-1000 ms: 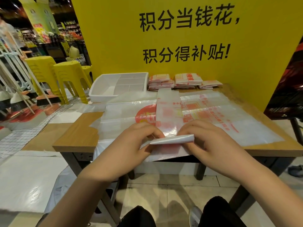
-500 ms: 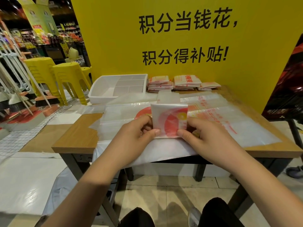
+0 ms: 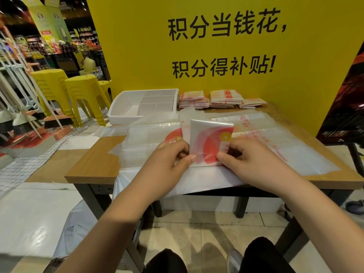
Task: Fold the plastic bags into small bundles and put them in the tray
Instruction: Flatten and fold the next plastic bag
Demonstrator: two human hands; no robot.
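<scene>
Mid-fold: left hand and right hand both pinched the half-folded bag. Next move looked like another fold, then the tray.

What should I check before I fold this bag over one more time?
1. Grip: left hand and right hand both pinch the folded bag near its lower edge: ok.
2. Fold lined up: the bag's unfolded strip shows past the fold's left edge: not ok.
3. Flat bags underneath kept out of the pinch: cannot tell.
4. Tray has free compartments: ok.
5. Bundle small enough for a compartment: cannot tell.
</scene>
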